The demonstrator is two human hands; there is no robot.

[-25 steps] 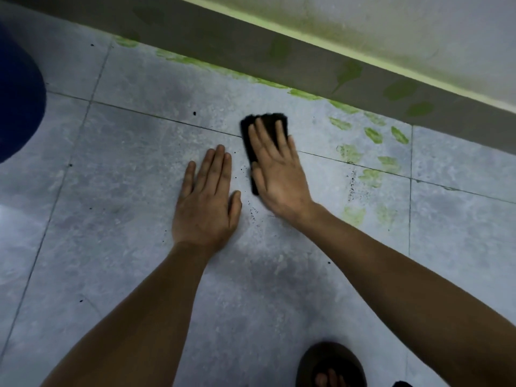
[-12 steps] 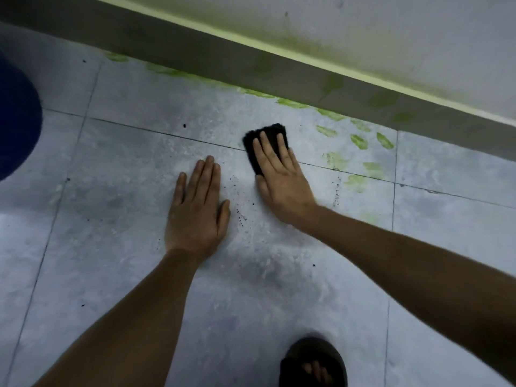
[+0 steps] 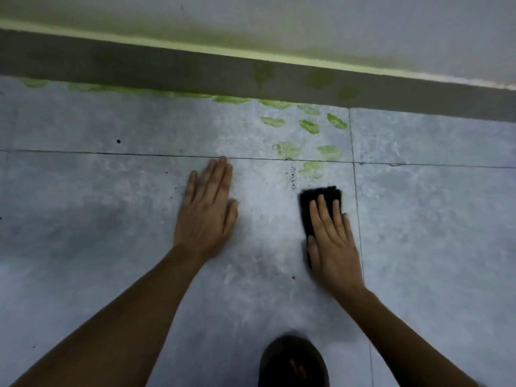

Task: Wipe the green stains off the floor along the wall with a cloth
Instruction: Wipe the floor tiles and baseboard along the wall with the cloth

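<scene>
My right hand [image 3: 332, 241] lies flat on a black cloth [image 3: 310, 208], pressing it onto the grey tiled floor [image 3: 111, 247]. Only the cloth's far end and left edge show past my fingers. Just beyond the cloth lies a cluster of green stains [image 3: 308, 126], the nearest one [image 3: 311, 169] a short way ahead of my fingertips. A thin green smear [image 3: 231, 99] runs along the foot of the wall. My left hand [image 3: 208, 210] rests flat on the floor with fingers together, to the left of the cloth and holding nothing.
A dark grey skirting board [image 3: 167, 68] with faint green patches runs along the wall. My sandalled foot [image 3: 293, 364] is at the bottom edge. Small black specks [image 3: 293, 177] lie near the stains. Tile joints cross the floor.
My right hand has slid the black cloth to the right and nearer to me, from left of the stains to just below them. The view has shifted right; the blue object at left is gone.
</scene>
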